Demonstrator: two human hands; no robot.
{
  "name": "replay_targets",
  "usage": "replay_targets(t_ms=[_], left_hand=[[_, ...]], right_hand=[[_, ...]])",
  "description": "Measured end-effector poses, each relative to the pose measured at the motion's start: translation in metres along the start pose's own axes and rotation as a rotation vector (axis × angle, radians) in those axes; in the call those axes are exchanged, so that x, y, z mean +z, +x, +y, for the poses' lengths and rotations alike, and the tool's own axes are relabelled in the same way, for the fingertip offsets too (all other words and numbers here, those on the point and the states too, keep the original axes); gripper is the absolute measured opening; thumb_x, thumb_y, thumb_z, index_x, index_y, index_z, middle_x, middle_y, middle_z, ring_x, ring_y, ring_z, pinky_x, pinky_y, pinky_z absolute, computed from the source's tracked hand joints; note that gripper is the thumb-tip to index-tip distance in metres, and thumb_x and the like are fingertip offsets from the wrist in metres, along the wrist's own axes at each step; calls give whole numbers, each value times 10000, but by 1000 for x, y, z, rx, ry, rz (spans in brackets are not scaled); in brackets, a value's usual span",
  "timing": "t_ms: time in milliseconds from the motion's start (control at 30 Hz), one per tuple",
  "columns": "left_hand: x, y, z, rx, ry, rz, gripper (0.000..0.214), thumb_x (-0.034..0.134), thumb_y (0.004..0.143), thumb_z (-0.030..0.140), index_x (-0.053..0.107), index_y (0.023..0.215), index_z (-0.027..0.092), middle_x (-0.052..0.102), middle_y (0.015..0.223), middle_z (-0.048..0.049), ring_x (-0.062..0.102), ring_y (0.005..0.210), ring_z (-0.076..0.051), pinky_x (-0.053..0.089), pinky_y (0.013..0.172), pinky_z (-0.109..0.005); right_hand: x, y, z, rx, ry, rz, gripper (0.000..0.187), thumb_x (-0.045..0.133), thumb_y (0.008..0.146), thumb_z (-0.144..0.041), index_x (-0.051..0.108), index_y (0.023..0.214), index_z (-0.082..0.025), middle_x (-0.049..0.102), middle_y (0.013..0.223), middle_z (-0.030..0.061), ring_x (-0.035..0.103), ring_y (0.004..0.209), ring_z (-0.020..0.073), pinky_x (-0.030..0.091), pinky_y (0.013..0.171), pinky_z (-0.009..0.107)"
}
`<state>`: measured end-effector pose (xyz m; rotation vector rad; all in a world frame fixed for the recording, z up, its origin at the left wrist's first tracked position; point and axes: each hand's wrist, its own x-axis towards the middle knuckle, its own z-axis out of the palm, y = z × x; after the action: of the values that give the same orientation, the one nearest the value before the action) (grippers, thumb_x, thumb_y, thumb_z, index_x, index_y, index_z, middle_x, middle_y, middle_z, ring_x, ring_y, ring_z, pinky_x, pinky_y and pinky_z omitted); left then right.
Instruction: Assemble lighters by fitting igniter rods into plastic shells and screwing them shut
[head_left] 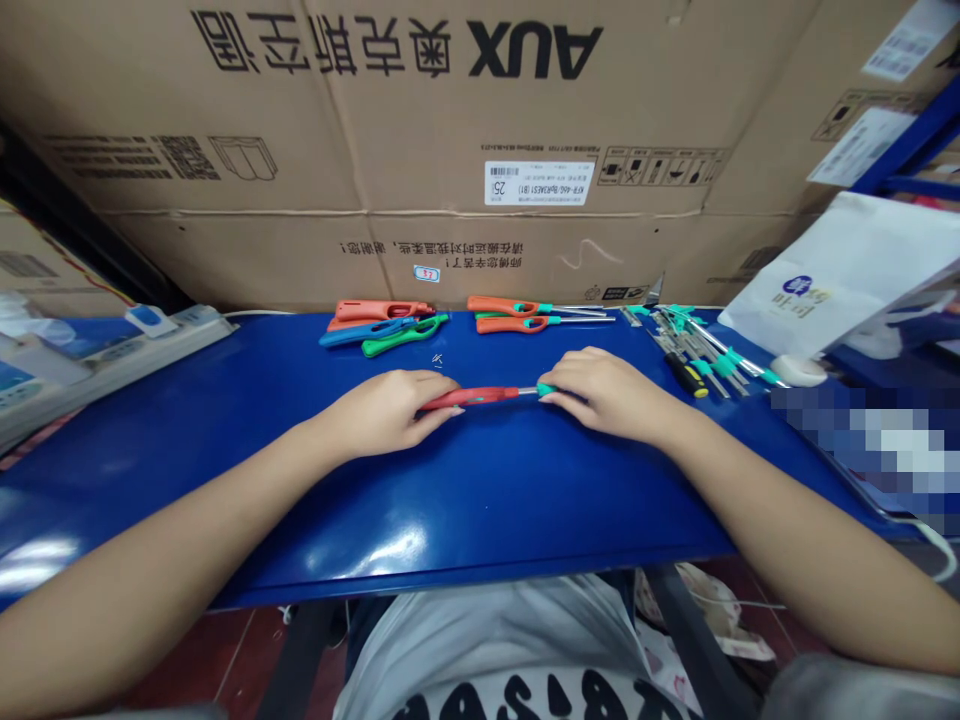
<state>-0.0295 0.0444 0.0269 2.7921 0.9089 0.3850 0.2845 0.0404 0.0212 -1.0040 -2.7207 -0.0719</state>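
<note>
My left hand (390, 412) is closed round the rear of a red gas lighter handle (487, 396), held level above the blue table. My right hand (600, 395) pinches a metal lighter tube (529, 391) by its teal collar (547, 390). The tube's bare end meets the front of the red handle; how deep it sits is hidden. Behind my left hand lie red handles (375, 310), a blue handle (364, 333) and a green handle (401, 336), none with tubes. Two orange lighters (506, 324) with metal tubes lie farther right.
Several loose tubes with teal collars (709, 345) lie at the right, beside a black-and-yellow screwdriver (688, 375). Small metal bits (437, 359) rest mid-table. A large carton (420, 120) stands behind, a white paper bag (840, 270) right, a power strip (172, 345) left.
</note>
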Motion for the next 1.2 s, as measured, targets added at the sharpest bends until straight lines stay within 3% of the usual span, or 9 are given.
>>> replay_targets(t_ms=[100, 233, 367, 433, 633, 733, 933, 1100, 1200], left_hand=[[9, 0, 15, -19, -82, 9, 283, 476, 1038, 374, 658, 996, 161, 703, 909, -56, 647, 822, -181, 450, 746, -275], [18, 0, 26, -114, -272, 22, 339, 525, 1003, 401, 600, 778, 159, 535, 661, 23, 477, 599, -110, 357, 597, -245], [21, 2, 26, -287, -628, -82, 398, 571, 954, 484, 572, 725, 159, 503, 614, 43, 410, 538, -89, 316, 524, -230], [22, 2, 27, -310, -684, -106, 398, 573, 946, 490, 572, 728, 157, 522, 624, 38, 417, 538, -89, 319, 519, -228], [18, -3, 37, -87, -265, 53, 354, 551, 981, 359, 506, 686, 168, 432, 584, 51, 387, 538, -92, 296, 557, -245], [19, -6, 40, -24, -150, 55, 285, 524, 1001, 318, 570, 766, 163, 526, 637, 21, 495, 580, -117, 359, 596, -249], [24, -7, 36, -38, 25, 16, 257, 465, 1032, 314, 666, 1043, 154, 702, 911, -69, 667, 775, -202, 473, 686, -297], [19, -2, 30, -56, -18, -21, 351, 498, 1030, 383, 604, 1309, 198, 686, 1139, -85, 674, 1002, -232, 519, 844, -332], [15, 1, 23, -76, -107, -20, 397, 552, 1003, 409, 585, 1331, 186, 663, 1185, -98, 649, 1053, -235, 514, 916, -345]], right_hand=[[9, 1, -13, -114, -35, 74, 289, 472, 1054, -301, 705, 1064, -131, 730, 921, 116, 608, 866, 232, 421, 788, 355], [16, 1, -18, -217, -80, 190, 285, 426, 1058, -230, 679, 1035, -102, 702, 876, 127, 559, 812, 225, 442, 751, 348], [16, -2, -16, -286, -86, 268, 231, 437, 1044, -186, 651, 1056, -99, 702, 892, 133, 541, 826, 229, 453, 761, 358], [15, -3, -17, -290, -95, 262, 218, 437, 1034, -166, 646, 1043, -102, 692, 879, 132, 532, 821, 230, 448, 759, 360], [16, -4, -23, -254, -59, 166, 222, 429, 998, -122, 645, 949, -138, 647, 817, 102, 504, 772, 216, 426, 744, 334], [19, -5, -24, -244, -41, 144, 220, 446, 1004, -145, 654, 934, -135, 642, 801, 96, 499, 758, 214, 421, 741, 328], [19, -2, -24, -182, 0, 74, 222, 454, 1015, -200, 653, 938, -140, 660, 839, 106, 531, 781, 224, 415, 761, 346], [5, 1, -21, 24, 168, -126, 115, 533, 984, -253, 604, 932, -180, 662, 893, 72, 586, 809, 210, 406, 725, 311], [-3, -1, -12, 127, 157, -172, 35, 594, 920, -222, 571, 907, -199, 660, 906, 59, 574, 779, 202, 360, 658, 289]])
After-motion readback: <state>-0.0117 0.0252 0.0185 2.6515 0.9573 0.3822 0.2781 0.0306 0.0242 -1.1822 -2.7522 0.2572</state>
